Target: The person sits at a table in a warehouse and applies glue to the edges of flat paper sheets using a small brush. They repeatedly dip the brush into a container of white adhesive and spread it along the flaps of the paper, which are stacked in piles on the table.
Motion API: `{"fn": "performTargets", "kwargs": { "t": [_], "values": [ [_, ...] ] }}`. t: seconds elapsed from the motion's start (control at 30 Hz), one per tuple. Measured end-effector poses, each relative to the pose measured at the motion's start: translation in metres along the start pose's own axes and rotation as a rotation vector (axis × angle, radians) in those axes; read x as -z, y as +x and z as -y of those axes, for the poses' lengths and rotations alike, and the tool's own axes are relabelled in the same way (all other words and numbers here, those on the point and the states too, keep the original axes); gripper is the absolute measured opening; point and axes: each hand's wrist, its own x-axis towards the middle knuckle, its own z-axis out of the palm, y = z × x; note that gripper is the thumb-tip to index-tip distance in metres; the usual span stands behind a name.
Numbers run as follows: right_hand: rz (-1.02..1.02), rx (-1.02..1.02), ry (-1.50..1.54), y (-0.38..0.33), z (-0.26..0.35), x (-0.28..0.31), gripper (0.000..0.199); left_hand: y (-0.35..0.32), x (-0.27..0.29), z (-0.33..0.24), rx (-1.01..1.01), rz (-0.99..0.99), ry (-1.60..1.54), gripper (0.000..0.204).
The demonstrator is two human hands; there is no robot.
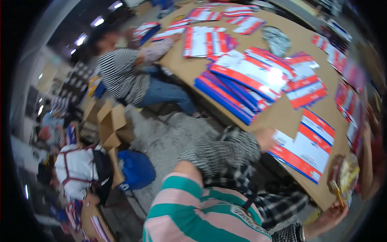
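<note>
My left hand (266,139), smeared by motion, reaches from a checked sleeve to the left edge of a printed red, white and blue sheet (312,147). Its fingers cannot be made out. The sheet lies flat at the near edge of the brown table. Low on the right, my right hand (334,213) is closed around the yellow-orange handle of a small brush (340,195), its pale head pointing up. Just beyond the brush head sits a brown and yellow container (346,173) that looks wrapped in clear plastic; its contents are unclear.
A thick stack of printed packages (242,80) stands ahead, with more piles across the brown table (270,121). A crumpled clear bag (276,40) lies behind. One person (125,72) sits at left; another person's arm (366,153) is at right. Open cartons (111,121) and a blue bag (136,169) stand left.
</note>
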Motion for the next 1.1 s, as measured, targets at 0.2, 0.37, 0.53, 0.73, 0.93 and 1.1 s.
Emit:
{"fn": "performTargets", "kwargs": {
  "t": [0.2,0.37,0.53,0.73,0.93,1.1],
  "values": [
    [0.140,0.076,0.125,-0.028,0.026,-0.039,0.022,-0.002,0.021,-0.058,0.128,0.252,0.019,0.080],
    [0.015,0.014,-0.046,-0.035,0.030,-0.027,0.021,0.006,0.008,-0.054,0.203,0.296,0.033,0.092],
    [0.071,-0.039,-0.026,-0.003,-0.004,0.024,0.022,0.010,0.002,-0.043,0.149,0.233,0.096,0.095],
    [0.020,0.002,-0.053,-0.016,-0.011,0.012,0.025,0.024,-0.034,-0.019,0.178,0.228,-0.152,0.086],
    [0.096,-0.066,0.077,-0.009,-0.019,0.003,0.019,0.030,-0.017,-0.035,0.030,0.064,-0.060,0.050],
    [0.158,-0.205,0.140,-0.012,-0.048,-0.013,0.013,0.031,-0.012,-0.041,0.107,0.133,-0.074,0.048]
  ]
}}
